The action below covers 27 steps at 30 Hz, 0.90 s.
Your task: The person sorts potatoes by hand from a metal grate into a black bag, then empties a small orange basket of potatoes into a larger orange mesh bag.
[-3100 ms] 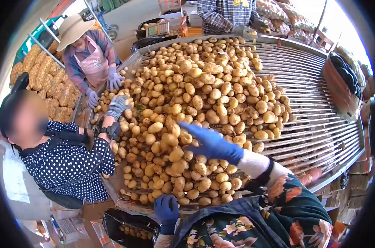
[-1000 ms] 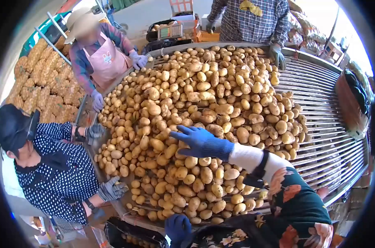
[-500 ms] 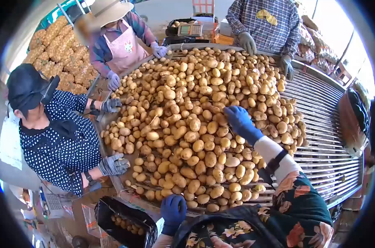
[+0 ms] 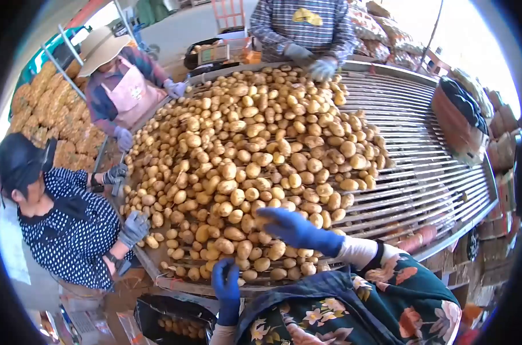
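Potatoes (image 4: 238, 172) of mixed sizes lie in a broad pile on a slatted sorting table (image 4: 410, 138). My right hand (image 4: 290, 227), in a blue glove, reaches over the near part of the pile with its fingers stretched out flat and nothing visible in them. By the table's near edge is my left hand (image 4: 225, 282), also blue-gloved, its thumb and fingers parted beside the closest potatoes; no potato shows in it. Below and left of that hand stands a black-lined box (image 4: 175, 305) with some potatoes inside.
Three gloved people stand around the table: one in a dotted shirt (image 4: 71, 224), one in a pink apron (image 4: 131, 98), one in a checked shirt (image 4: 307, 34). Filled net sacks (image 4: 57, 118) are stacked behind. A brown sack (image 4: 459, 123) sits on the slats at right.
The view has turned right. My right hand has drawn back toward me and flattened; my left hand's fingers have parted. The person in the checked shirt has brought both hands together.
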Each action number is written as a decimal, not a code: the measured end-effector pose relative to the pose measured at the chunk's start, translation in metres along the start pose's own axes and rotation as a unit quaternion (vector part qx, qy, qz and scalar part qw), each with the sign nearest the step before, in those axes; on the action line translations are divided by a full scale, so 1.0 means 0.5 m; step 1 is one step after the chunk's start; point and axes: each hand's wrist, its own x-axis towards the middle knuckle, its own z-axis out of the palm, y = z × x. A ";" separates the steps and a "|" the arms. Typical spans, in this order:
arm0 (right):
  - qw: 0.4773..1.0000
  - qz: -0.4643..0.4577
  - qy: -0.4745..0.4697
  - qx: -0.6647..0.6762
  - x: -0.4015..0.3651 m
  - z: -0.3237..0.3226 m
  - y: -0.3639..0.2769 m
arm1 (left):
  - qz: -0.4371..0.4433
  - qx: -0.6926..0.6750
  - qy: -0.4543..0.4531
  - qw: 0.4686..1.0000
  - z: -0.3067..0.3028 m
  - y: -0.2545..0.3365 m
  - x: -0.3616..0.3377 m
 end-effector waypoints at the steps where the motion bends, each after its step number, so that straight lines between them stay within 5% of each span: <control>1: 0.999 0.001 -0.038 -0.028 0.002 0.016 -0.037 | -0.054 -0.162 -0.058 0.984 0.010 0.043 0.004; 3: 0.989 -0.103 -0.080 -0.063 -0.002 0.069 -0.027 | -0.093 -0.424 -0.184 0.882 0.029 0.058 0.015; 4: 0.985 -0.117 -0.117 -0.043 -0.007 0.077 -0.042 | -0.094 -0.420 -0.189 0.883 0.030 0.057 0.012; 6: 0.985 -0.114 -0.114 -0.058 -0.009 0.051 -0.051 | -0.258 -0.535 -0.205 0.778 0.035 0.069 0.010; 7: 0.984 -0.112 -0.119 -0.074 -0.005 0.029 -0.052 | -0.249 -0.516 -0.192 0.796 0.038 0.047 0.004; 10: 0.979 -0.058 0.012 -0.195 0.015 -0.077 0.024 | -0.288 -0.606 -0.184 0.718 0.033 -0.074 -0.005; 12: 0.963 0.081 0.079 -0.244 0.026 -0.166 0.063 | -0.277 -0.622 -0.171 0.713 0.024 -0.055 -0.019; 14: 0.938 0.054 0.148 -0.309 0.038 -0.247 0.102 | -0.250 -0.677 -0.208 0.660 0.006 -0.093 -0.021; 18: 0.880 -0.028 0.180 -0.438 0.064 -0.331 0.159 | -0.233 -0.655 -0.226 0.682 0.014 -0.084 -0.012; 20: 0.827 0.016 0.109 -0.552 0.070 -0.299 0.167 | -0.245 -0.655 -0.225 0.679 0.015 -0.084 -0.008; 21: 0.799 -0.048 0.167 -0.575 0.061 -0.272 0.187 | -0.256 -0.656 -0.221 0.675 0.016 -0.085 -0.008; 22: 0.877 -0.039 0.177 -0.445 0.061 -0.261 0.197 | -0.259 -0.655 -0.222 0.675 0.017 -0.083 -0.009; 27: 0.890 0.007 0.114 -0.441 -0.007 -0.247 0.132 | -0.246 -0.662 -0.235 0.668 0.015 -0.098 -0.006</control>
